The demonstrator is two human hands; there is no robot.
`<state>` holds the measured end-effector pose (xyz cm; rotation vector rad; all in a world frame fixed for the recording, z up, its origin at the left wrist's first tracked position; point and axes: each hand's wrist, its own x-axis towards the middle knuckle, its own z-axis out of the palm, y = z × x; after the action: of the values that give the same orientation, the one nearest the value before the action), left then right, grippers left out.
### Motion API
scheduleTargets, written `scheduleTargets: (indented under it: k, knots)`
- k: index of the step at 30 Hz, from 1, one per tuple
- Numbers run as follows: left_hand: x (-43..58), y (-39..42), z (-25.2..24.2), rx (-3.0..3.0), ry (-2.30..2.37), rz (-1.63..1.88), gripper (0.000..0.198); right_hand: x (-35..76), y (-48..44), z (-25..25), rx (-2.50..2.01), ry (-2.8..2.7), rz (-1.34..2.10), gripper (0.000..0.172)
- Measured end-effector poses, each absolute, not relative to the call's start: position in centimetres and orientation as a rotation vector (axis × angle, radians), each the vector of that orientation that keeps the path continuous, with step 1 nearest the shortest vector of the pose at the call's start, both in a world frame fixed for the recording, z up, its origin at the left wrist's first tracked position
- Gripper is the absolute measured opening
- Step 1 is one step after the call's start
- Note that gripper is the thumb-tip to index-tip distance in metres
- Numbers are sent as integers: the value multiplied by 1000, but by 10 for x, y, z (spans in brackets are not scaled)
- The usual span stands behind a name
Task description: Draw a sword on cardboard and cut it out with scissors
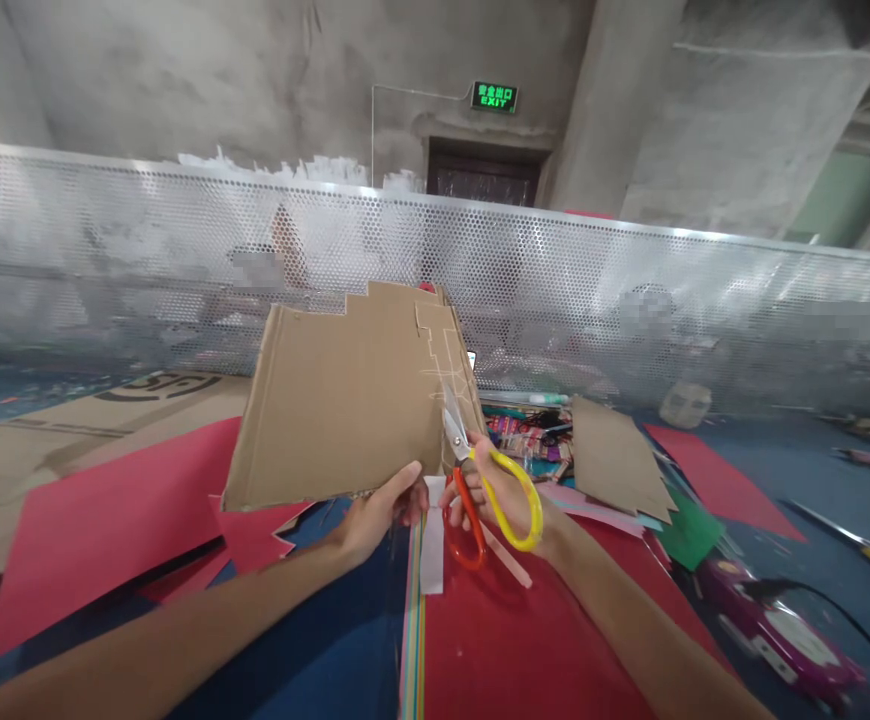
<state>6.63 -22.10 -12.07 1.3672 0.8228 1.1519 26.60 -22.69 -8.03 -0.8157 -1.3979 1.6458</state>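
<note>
A brown cardboard sheet (345, 400) with a stepped top edge is tilted up before me. Pale outlines are drawn along its right side. My left hand (397, 495) is closed on its lower edge, the thumb pressed against the face. In my right hand (499, 490) is a pair of scissors (457, 441) with one yellow and one red handle. The blades point up, over the cardboard's lower right part; I cannot tell whether they touch it. Beneath the hands are a white paper strip (432, 560) and a large red sheet (525, 650).
Red paper (120, 520) and flattened cardboard (0, 470) lie at left. At right are a smaller cardboard piece (619, 455), green paper (686, 530), a purple power strip (780, 630) with a black cable, and a long-bladed tool (840, 530). A perforated metal screen (592, 290) stands behind.
</note>
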Motion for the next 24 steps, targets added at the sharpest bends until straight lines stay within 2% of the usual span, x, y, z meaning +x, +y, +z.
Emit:
scheduleTargets:
  k: [3, 9, 15, 24]
  knots:
    - [70, -227, -119, 1267, 830, 1155, 57, 256, -236, -76, -896, -1422, 1487, 79]
    - [76, -233, -118, 1190, 795, 1214, 56, 243, -247, -80, -929, -1474, 1290, 68]
    - [78, -237, -116, 1159, 784, 1250, 56, 235, -252, -79, -901, -1420, 1284, 74]
    - [83, -243, -112, 1117, 774, 1283, 55, 234, -252, -77, -906, -1412, 1322, 69]
